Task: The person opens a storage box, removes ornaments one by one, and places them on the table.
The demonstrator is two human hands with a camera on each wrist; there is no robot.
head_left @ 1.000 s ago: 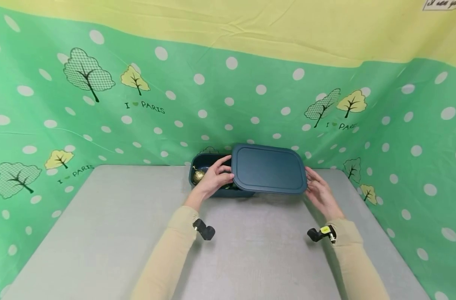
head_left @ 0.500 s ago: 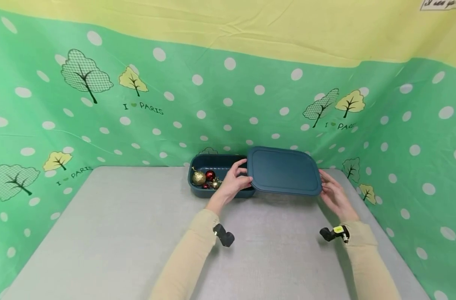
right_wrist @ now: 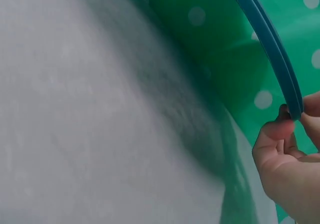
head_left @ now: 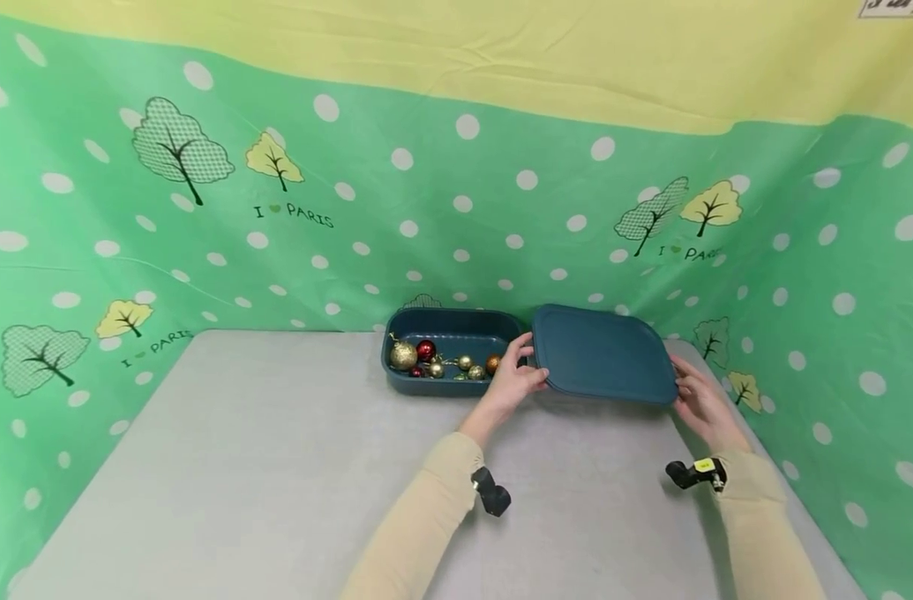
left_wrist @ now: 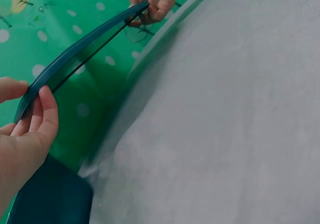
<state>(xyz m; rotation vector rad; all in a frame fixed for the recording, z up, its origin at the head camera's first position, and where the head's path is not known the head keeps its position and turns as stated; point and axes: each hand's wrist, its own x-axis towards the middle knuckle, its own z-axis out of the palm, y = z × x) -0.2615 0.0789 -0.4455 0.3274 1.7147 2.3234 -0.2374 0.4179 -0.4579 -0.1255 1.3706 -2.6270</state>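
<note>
A dark blue rectangular lid [head_left: 605, 353] with rounded corners is held between both hands, raised over the right back of the table. My left hand [head_left: 511, 382] pinches its left edge, thumb and fingers on opposite faces in the left wrist view. At the opposite edge my right hand [head_left: 707, 404] grips it by the fingertips. Just left of the lid stands the matching dark blue box [head_left: 456, 388], uncovered. Inside it lie a large gold glitter bauble [head_left: 403, 356], a red bauble [head_left: 426, 350], an orange bauble [head_left: 493, 363] and several smaller gold ones.
The grey table [head_left: 261, 467] runs up to a green and yellow curtain [head_left: 366, 208] with white dots and printed trees. Its right-hand fold [head_left: 839, 350] hangs close beside the right hand. A wrist camera [head_left: 491, 492] is strapped to the left sleeve, another [head_left: 695, 473] to the right.
Both hands have carried the lid to the right, off from over the box. More of the box's inside and its baubles now shows.
</note>
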